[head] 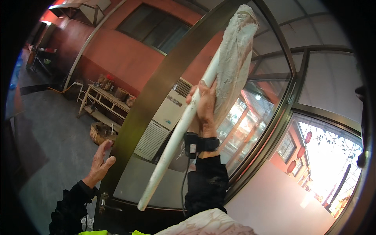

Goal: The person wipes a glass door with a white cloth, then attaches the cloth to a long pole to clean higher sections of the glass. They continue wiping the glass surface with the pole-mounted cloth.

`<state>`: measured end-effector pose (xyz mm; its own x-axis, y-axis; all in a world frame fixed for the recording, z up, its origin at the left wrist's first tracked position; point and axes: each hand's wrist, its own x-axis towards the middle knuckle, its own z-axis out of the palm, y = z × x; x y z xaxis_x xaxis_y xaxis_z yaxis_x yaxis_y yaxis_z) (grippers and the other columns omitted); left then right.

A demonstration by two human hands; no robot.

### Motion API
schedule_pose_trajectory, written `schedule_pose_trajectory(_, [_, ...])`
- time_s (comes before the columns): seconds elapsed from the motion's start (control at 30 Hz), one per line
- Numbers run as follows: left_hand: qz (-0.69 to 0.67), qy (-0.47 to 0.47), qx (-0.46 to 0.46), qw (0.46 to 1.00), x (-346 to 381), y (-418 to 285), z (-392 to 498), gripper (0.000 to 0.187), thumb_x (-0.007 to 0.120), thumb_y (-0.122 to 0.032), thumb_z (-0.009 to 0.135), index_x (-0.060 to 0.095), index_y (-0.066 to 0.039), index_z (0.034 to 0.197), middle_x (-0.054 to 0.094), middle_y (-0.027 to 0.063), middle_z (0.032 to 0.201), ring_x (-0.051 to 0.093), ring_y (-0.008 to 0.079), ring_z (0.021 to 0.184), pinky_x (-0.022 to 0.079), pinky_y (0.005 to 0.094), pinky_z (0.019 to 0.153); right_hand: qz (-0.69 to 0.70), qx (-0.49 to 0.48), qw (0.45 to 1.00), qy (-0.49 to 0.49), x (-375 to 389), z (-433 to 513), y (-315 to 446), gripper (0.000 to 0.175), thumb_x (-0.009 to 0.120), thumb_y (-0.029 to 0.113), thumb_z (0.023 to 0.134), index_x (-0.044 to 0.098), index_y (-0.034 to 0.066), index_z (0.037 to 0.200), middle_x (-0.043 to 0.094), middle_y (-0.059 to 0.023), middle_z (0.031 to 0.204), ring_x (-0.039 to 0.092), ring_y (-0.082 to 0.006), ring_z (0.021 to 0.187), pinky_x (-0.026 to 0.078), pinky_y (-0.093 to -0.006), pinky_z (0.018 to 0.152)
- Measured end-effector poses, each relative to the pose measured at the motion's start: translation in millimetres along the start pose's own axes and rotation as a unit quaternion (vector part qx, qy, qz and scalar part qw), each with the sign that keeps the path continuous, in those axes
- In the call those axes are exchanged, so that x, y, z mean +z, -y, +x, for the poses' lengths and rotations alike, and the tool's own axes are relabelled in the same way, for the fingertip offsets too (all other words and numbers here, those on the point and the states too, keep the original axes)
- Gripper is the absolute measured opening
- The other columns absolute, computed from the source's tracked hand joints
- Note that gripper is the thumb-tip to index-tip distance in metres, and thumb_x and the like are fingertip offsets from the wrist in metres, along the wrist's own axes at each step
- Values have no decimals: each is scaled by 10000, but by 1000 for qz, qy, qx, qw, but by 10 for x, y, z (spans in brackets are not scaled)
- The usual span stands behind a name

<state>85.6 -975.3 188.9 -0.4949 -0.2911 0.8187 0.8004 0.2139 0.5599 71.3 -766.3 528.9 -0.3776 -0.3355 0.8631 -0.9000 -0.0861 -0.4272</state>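
Observation:
My right hand (206, 102) grips a white pole (171, 144) around its upper middle. A pale, crumpled cloth (238, 38) is wrapped over the pole's top end and hangs down beside my wrist, in front of the glass door (167, 70). Whether the cloth touches the glass, I cannot tell. The pole slants, its lower end down to the left. My left hand (100, 164) holds nothing; its fingers are apart, close to the outer edge of the door frame. A black strapped device (192, 145) with a cable sits on my right wrist.
A door handle (110, 207) projects below my left hand. Through the glass stands a floor air conditioner (160, 123). Left of the door are a wooden bench (102, 97) and a log stump (101, 133) on the grey floor. Patterned cloth (211, 224) lies at the bottom edge.

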Motion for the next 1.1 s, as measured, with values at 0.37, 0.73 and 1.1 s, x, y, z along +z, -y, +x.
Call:
schedule_pose_trajectory(0.37, [-265, 233, -162, 922, 859, -929, -247, 483, 583, -355, 971, 456, -17, 1292, 597, 118, 1124, 599, 183, 995, 483, 343, 874, 444, 17, 883, 148, 117, -167, -245, 431, 437, 399, 1003, 536, 31, 802, 497, -56, 616, 513, -165, 537, 442, -316, 527])
schedule_pose_trajectory(0.73, [-86, 160, -186, 966, 1376, -1022, -374, 339, 601, -303, 967, 512, -21, 1134, 645, 119, 970, 649, 173, 871, 527, 325, 726, -15, -49, 998, -25, 19, -915, -14, 808, 492, 119, 972, -65, 121, 1557, 490, -124, 1212, 547, -141, 652, 509, -307, 535])
schedule_pose_trajectory(1.1, [57, -70, -78, 993, 357, 128, 182, 498, 529, -389, 980, 495, 12, 1273, 471, 188, 1261, 436, 320, 1216, 324, 415, 1043, 59, 24, 997, -35, -168, -839, 15, 660, 387, 275, 1032, -6, 267, 1563, 504, -79, 801, 514, -139, 538, 462, -296, 464])
